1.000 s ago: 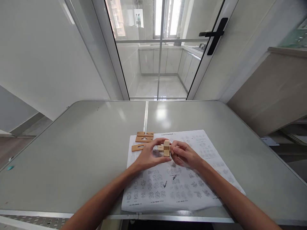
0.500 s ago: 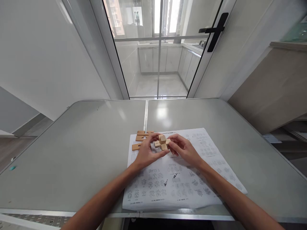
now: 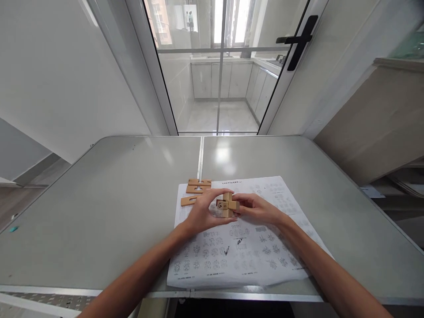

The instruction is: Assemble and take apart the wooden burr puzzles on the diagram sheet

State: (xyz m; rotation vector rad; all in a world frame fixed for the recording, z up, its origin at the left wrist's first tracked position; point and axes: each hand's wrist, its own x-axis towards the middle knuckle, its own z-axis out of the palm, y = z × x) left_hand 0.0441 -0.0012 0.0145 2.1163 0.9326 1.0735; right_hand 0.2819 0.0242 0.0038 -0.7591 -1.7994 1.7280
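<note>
Near the front edge of the table (image 3: 99, 212), at its middle, a printed sheet (image 3: 245, 256) of diagrams lies flat. Over the sheet's far half, the left hand (image 3: 202, 214) and right hand (image 3: 256, 210) pinch a small wooden cross (image 3: 228, 205) of interlocked notched bars between them, with fingertips closed on it from either side. This looks like mid-assembly. Adding a bar would call for one hand to steady the cross alone. Loose notched bars (image 3: 195, 192) lie just beyond the left hand, at the sheet's far left corner. Past the table's far edge stands a glass door (image 3: 218, 66).
</note>
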